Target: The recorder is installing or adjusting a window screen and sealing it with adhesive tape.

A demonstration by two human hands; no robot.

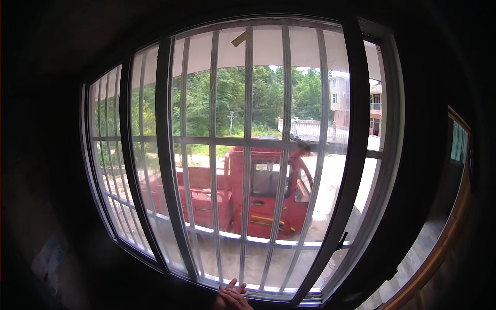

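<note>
At 6 o'clock, hands point(234, 298) look pressed together, fingers part-spread; can't tell if pinching anything. Barred window point(249, 140) just beyond, toward 12: likely rigid, breakable; grip dark frame point(164, 103).

Near the lower edge of the window point(397, 103), my fingers point(235, 296) are close together, and in front of them stands a row of vertical bars point(213, 93). Between these bars there are only narrow gaps, and a crosspiece point(268, 143) cuts them at middle height. Behind the bars, a red vehicle point(235, 175) fills much of the view. Toward the right edge, a dark post point(355, 77) blocks; beyond it is a narrow strip, but whether glass covers it, I cannot tell.
</note>
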